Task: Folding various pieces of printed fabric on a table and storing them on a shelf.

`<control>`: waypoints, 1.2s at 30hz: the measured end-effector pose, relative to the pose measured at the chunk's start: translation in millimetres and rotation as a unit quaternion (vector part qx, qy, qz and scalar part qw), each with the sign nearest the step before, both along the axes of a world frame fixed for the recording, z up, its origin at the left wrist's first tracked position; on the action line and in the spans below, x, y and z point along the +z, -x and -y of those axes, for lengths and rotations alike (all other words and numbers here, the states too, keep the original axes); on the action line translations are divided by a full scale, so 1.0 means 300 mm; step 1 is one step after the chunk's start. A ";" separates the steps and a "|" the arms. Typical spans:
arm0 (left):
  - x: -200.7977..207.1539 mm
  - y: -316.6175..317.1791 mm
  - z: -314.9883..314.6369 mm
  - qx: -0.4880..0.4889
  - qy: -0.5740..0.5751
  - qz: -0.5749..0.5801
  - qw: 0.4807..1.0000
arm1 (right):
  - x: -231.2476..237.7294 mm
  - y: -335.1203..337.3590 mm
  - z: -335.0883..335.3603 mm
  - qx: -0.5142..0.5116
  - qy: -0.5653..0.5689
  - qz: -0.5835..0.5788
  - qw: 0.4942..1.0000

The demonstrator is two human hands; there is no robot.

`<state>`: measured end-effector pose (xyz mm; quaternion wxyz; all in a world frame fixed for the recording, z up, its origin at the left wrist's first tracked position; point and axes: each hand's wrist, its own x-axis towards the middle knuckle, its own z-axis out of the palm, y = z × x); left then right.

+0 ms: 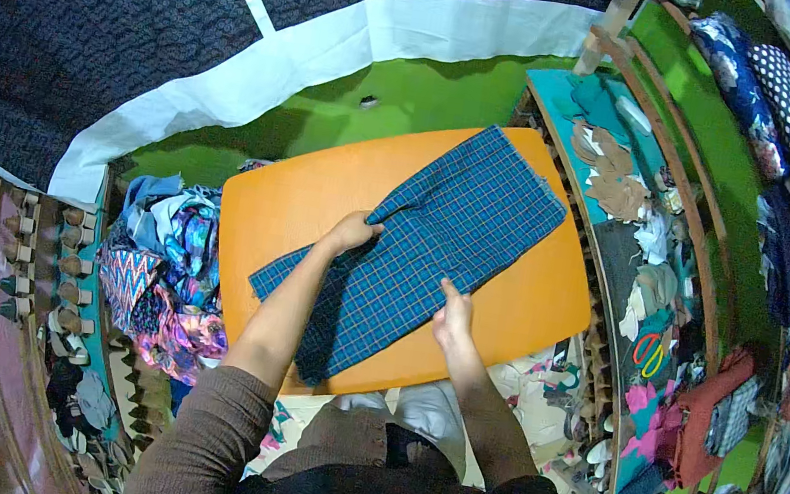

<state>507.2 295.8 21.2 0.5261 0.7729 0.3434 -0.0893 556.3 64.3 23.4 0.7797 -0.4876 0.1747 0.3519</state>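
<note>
A blue-green checked cloth [412, 270] lies slantwise over the orange tabletop [290, 202]. One end reaches the table's far right part, and the lower corner hangs toward the near edge. My left hand [354, 231] is closed on the cloth's left edge, where the fabric bunches into a fold. At the near right edge, my right hand [453, 318] pinches the cloth with the thumb on top; the fingers underneath are partly hidden. Between my hands the fabric lies fairly smooth.
Patterned fabrics [181, 257] are heaped left of the table. At right, a long bench [583, 167] holds cut pieces and scissors with red and yellow handles [648, 355]. Folded cloths [784, 100] rest on a rack beyond it. Scraps [537, 388] litter the floor.
</note>
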 end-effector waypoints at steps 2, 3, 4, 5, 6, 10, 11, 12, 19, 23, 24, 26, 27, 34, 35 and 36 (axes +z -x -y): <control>0.067 -0.023 0.012 0.014 0.094 0.073 0.993 | 0.020 -0.058 0.019 -0.031 -0.016 0.044 0.998; 0.127 -0.050 0.020 0.041 0.124 0.083 0.988 | 0.019 -0.106 0.038 -0.034 -0.038 0.080 0.995; 0.191 -0.057 0.007 0.077 0.148 0.094 0.982 | 0.046 -0.145 0.025 -0.028 -0.066 0.114 0.991; 0.197 -0.049 -0.050 0.105 0.181 0.175 0.962 | 0.113 -0.174 -0.013 -0.010 -0.050 0.147 0.988; 0.241 -0.061 -0.079 0.098 0.207 0.219 0.948 | 0.174 -0.215 -0.038 0.002 -0.027 0.177 0.984; 0.523 -0.134 -0.074 0.112 0.209 0.346 0.908 | 0.421 -0.392 -0.108 0.003 -0.073 0.340 0.938; 0.559 -0.128 -0.103 0.124 0.215 0.383 0.890 | 0.491 -0.415 -0.137 0.016 -0.107 0.357 0.928; 0.617 -0.130 -0.089 0.127 0.216 0.400 0.882 | 0.542 -0.445 -0.133 0.022 -0.131 0.375 0.917; 0.569 0.206 -0.068 0.129 0.131 0.444 0.877 | 0.594 -0.243 -0.059 0.146 -0.133 0.336 0.921; 0.292 0.515 0.091 0.174 0.113 0.285 0.936 | 0.303 -0.048 0.074 0.283 0.006 0.137 0.949; 0.221 0.586 0.142 0.179 0.121 0.212 0.953 | 0.186 -0.023 0.122 0.326 0.019 0.088 0.941; 0.084 0.696 0.249 0.218 0.133 0.184 0.949 | -0.049 0.049 0.198 0.380 0.059 0.044 0.922; 0.019 0.773 0.290 0.229 0.156 0.130 0.952 | -0.066 0.087 0.210 0.393 0.059 0.039 0.917; 0.071 0.790 0.332 0.321 0.178 0.140 0.920 | -0.072 0.040 0.213 0.431 0.157 0.021 0.888; 0.086 0.764 0.308 0.321 0.185 0.126 0.920 | -0.082 -0.002 0.200 0.424 0.173 0.062 0.887; 0.068 0.734 0.279 0.325 0.184 0.129 0.918 | -0.095 -0.037 0.183 0.416 0.188 0.104 0.884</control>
